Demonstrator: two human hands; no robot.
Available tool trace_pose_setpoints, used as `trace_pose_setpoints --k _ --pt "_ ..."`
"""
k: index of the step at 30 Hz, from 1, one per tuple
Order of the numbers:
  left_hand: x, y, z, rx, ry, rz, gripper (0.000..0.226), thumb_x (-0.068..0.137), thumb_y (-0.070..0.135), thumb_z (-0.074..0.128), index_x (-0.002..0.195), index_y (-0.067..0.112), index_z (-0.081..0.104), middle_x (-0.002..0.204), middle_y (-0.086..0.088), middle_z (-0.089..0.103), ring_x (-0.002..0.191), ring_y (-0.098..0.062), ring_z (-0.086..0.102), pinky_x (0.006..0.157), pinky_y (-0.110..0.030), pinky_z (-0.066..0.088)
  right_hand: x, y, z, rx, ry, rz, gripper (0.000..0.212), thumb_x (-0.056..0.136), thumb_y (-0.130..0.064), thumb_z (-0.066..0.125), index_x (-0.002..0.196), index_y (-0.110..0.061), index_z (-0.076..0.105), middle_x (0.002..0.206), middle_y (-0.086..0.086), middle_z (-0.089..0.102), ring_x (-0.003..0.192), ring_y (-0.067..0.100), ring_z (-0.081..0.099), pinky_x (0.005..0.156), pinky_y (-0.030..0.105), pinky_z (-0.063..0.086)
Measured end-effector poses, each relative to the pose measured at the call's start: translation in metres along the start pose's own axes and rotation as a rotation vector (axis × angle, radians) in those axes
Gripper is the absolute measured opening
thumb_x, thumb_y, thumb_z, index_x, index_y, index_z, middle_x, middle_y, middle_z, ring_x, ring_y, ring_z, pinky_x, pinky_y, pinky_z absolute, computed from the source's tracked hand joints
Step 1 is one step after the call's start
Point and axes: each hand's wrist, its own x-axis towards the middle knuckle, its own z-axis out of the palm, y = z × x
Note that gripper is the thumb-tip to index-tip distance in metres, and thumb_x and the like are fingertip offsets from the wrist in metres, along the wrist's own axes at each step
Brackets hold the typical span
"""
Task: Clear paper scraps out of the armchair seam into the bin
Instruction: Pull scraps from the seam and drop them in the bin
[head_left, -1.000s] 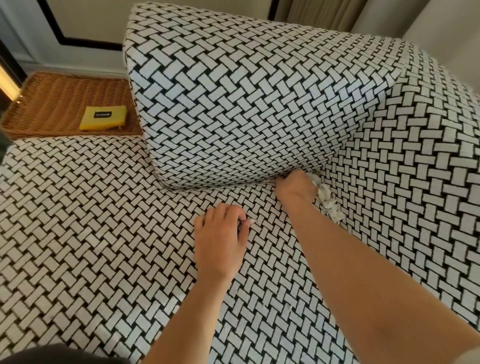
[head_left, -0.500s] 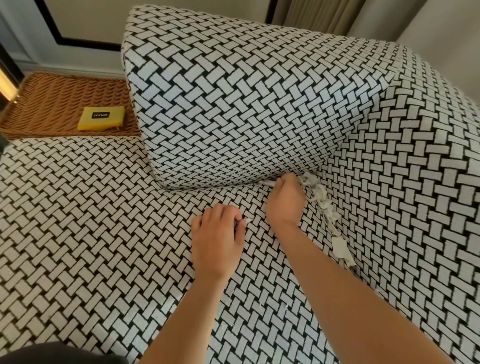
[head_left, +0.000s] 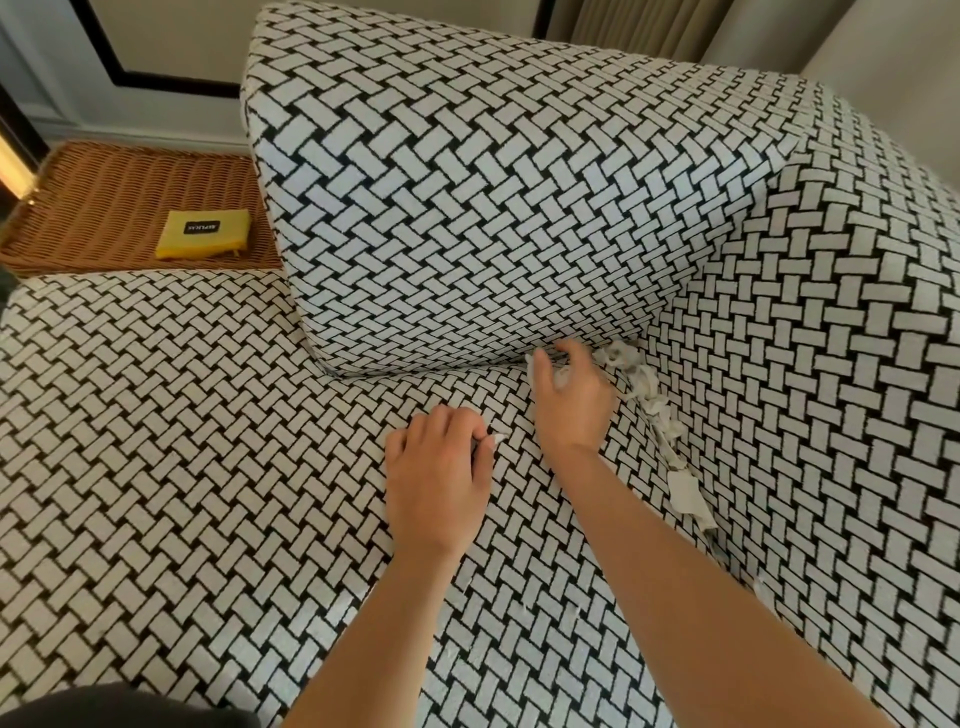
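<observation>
Both bare forearms reach forward over the seat cushion (head_left: 208, 467) of the armchair. The left grip (head_left: 436, 483) rests on the seat with its fingers curled under. A small white tip shows at its thumb side, and I cannot tell if it is paper, so I cannot say whether this grip holds something.

Just beyond it and a little to its right, the right grip (head_left: 571, 400) is clenched on some of the paper scraps (head_left: 649, 395); white paper shows between its thumb and its curled fingers. The other scraps lie in a crumpled line to the right of this grip. The line begins near its fingertips, in the corner of the chair, and runs back beside the right wrist along the seam (head_left: 727, 551) between the seat and the armrest (head_left: 831, 389).

Directly beyond the right grip's fingertips the back cushion (head_left: 467, 208) stands, its lower edge touching the seat. Well apart from the left grip, far to its left, a wicker tray (head_left: 104, 208) holds a yellow pouch (head_left: 203, 234). Beyond the cushion hangs a curtain (head_left: 649, 26).
</observation>
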Motion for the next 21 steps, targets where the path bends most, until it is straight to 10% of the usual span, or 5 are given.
trace_pose_setpoints --k 5,15,21 --pt "0.0 0.0 0.0 0.001 0.0 0.003 0.012 0.088 0.041 0.05 0.087 0.029 0.05 0.083 0.014 0.053 0.078 -0.009 0.051 0.081 -0.029 0.039 -0.002 0.001 0.001 -0.354 -0.108 -0.172 0.04 0.088 -0.049 0.052 0.111 -0.019 0.064 0.101 0.002 0.067 0.096 0.019 0.052 0.076 0.029 0.023" --pt "0.002 0.001 -0.01 -0.043 -0.098 -0.002 0.012 0.087 0.041 0.05 0.083 0.029 0.051 0.081 0.015 0.051 0.079 -0.007 0.047 0.084 -0.026 0.033 -0.025 -0.002 -0.012 0.211 -0.179 -0.074 0.027 0.096 -0.02 0.046 0.082 -0.004 0.062 0.096 -0.003 0.053 0.082 0.003 0.049 0.068 0.003 0.035" --pt "0.002 -0.002 -0.038 -0.507 -0.246 -0.224 0.008 0.089 0.02 0.055 0.084 0.018 0.05 0.071 0.013 0.051 0.065 -0.004 0.051 0.068 -0.014 0.039 -0.048 -0.005 -0.022 0.371 -0.165 0.202 0.015 0.089 -0.007 0.053 0.091 -0.011 0.066 0.092 -0.001 0.063 0.061 0.007 0.05 0.046 0.014 0.041"
